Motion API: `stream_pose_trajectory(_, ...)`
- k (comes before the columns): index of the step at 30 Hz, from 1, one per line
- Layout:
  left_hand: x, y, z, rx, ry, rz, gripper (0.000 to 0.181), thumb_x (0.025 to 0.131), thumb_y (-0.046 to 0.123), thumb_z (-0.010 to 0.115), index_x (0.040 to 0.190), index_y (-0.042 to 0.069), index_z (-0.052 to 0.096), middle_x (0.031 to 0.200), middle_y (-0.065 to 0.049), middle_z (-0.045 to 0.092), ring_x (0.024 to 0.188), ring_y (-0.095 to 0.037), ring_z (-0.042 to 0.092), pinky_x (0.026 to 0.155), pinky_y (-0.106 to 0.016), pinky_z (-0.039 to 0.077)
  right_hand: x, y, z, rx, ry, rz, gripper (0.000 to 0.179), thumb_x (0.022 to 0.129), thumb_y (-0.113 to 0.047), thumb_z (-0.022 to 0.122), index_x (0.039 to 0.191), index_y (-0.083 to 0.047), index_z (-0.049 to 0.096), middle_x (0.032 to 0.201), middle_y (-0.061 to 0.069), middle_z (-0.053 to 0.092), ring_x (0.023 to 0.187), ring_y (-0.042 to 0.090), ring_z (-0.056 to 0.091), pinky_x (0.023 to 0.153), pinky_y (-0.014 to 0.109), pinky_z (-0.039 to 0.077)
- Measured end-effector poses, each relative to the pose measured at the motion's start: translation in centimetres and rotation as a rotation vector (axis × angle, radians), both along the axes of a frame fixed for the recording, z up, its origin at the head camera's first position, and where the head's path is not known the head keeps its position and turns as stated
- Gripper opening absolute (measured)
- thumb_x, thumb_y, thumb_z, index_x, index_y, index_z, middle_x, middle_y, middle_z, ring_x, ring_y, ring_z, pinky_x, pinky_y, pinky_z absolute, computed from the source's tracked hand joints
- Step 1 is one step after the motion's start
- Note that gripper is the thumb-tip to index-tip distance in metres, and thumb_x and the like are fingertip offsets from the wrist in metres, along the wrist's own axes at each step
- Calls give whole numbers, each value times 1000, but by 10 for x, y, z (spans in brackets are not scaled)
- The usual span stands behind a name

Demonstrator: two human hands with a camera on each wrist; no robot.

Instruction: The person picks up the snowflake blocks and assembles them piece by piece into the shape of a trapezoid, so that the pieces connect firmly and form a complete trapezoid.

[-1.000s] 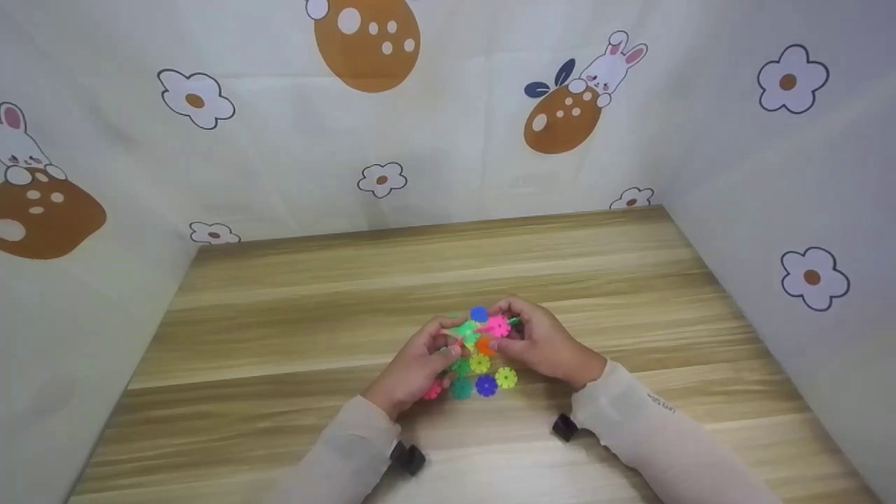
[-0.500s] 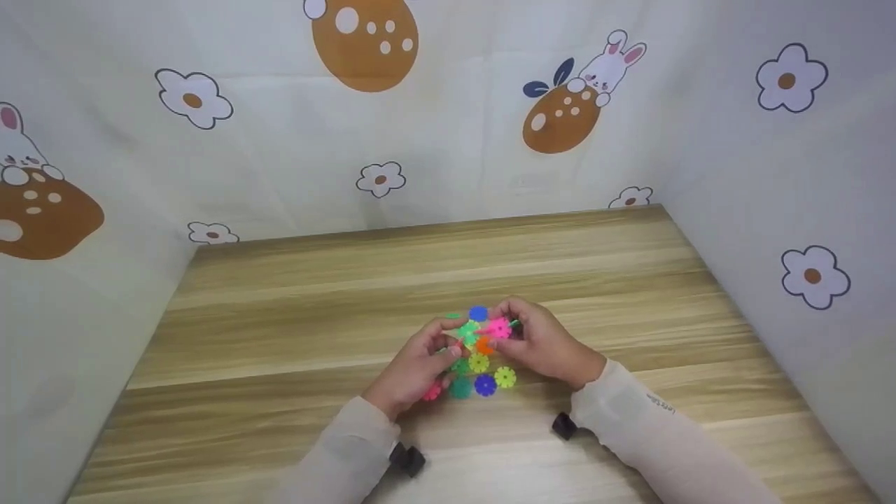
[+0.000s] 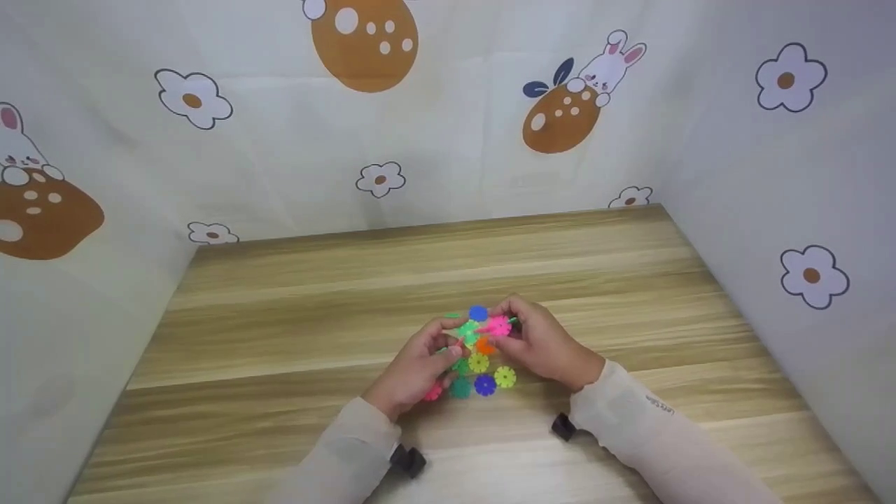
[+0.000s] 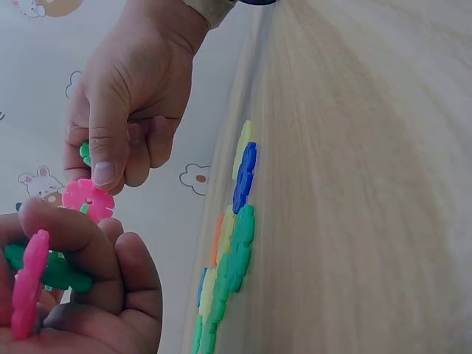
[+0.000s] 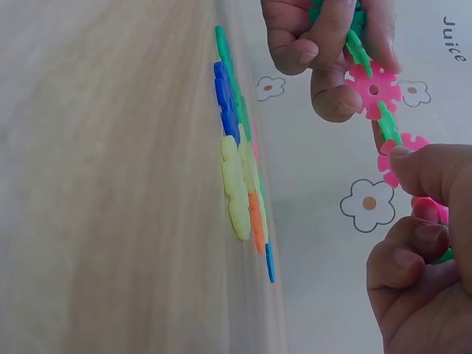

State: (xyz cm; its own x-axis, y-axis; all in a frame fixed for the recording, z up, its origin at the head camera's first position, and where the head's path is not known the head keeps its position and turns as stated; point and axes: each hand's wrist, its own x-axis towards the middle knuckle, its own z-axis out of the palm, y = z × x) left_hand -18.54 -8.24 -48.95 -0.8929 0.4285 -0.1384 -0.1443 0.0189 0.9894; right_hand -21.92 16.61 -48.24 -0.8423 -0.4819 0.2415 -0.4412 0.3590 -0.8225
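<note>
Pink and green notched snowflake discs are joined edge to edge into a chain between my two hands. My left hand [image 3: 422,360] grips one end, where a green disc [image 3: 467,332] shows by its fingertips. In the left wrist view a pink disc [image 4: 29,284] and a dark green disc [image 4: 66,273] sit among those curled fingers. My right hand [image 3: 549,343] pinches the other end between thumb and fingers, at a pink disc [image 3: 500,326]. A middle pink disc [image 5: 374,90] spans the gap in the right wrist view, with a green one [image 5: 388,124] slotted into it. Fingers hide part of the chain.
Loose discs lie flat on the wooden table [image 3: 280,315] beneath and in front of the hands: a purple-blue disc [image 3: 485,384], a yellow disc [image 3: 505,376], a teal disc [image 3: 460,387], a red-pink disc [image 3: 432,390] and others. Patterned curtains [image 3: 448,126] surround the table.
Both hands stay almost in place, still gripping the chain. The pink disc at my right fingertips shifts and turns very slightly. The loose discs have not moved.
</note>
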Motion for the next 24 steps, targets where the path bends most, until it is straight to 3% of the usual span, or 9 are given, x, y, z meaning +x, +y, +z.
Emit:
stream_pose_trajectory(13, 3, 0, 4, -11, -1, -6, 46, 108, 18, 59, 153, 15, 50, 114, -10, 57, 67, -14, 50, 58, -22, 47, 1, 3, 5, 62, -1, 53, 29, 98, -7, 74, 121, -4, 57, 113, 7, 66, 91, 14, 64, 79, 24, 59)
stream_pose_trajectory(20, 4, 1, 7, 0, -2, -7, 46, 108, 10, 57, 153, 16, 49, 117, -11, 57, 69, -15, 51, 60, -22, 48, 1, 4, 3, 13, -9, 74, 29, 98, -8, 73, 120, 0, 55, 104, 7, 66, 78, 10, 61, 69, 22, 56)
stream_pose_trajectory(24, 3, 2, 7, 0, -9, 4, 46, 107, 10, 58, 152, 16, 50, 118, -11, 58, 80, -18, 56, 63, -23, 50, 2, 3, 3, -12, -25, 48, 29, 97, -9, 75, 118, -3, 56, 105, 6, 67, 82, 13, 62, 73, 22, 57)
